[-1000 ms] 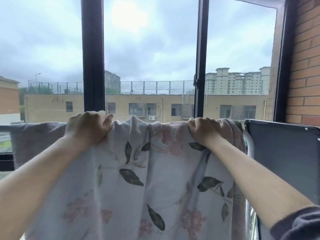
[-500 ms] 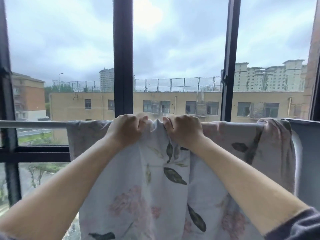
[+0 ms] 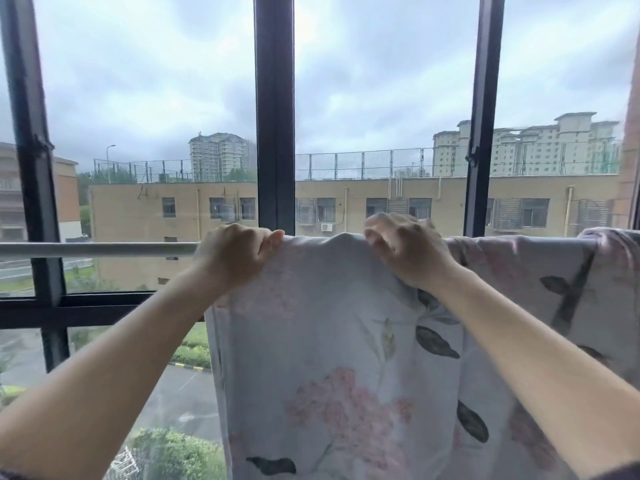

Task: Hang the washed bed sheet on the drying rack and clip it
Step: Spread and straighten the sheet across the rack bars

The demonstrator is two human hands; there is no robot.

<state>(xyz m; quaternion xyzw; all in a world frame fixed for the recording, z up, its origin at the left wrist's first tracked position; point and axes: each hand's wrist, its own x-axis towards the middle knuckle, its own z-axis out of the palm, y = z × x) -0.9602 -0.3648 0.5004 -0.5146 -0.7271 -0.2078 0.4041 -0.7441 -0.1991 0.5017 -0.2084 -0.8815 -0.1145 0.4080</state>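
A floral bed sheet [image 3: 329, 341], pale with pink blooms and dark leaves, is hanging over the pale horizontal rail [image 3: 97, 249] of the drying rack, in front of a dark-framed window [image 3: 275, 116]. The cloth is draping from the rail downward and is spreading along it toward the right edge of the view, where it is bunching up. To the left of the sheet the rail is lying bare.

The left hand [image 3: 235, 258] is gripping the sheet's top fold at its left end, fingers curling over the rail and thumb pressing against the fabric. The right hand [image 3: 405, 251] is sitting on the fold a little further right, its fingers bending claw-like into the cloth and pinching it; they are showing slightly blurred. Between the two hands the fabric is rising in a small hump above the rail.

Outside the glass, a low tan building [image 3: 346, 202] is standing under a grey, cloudy sky.
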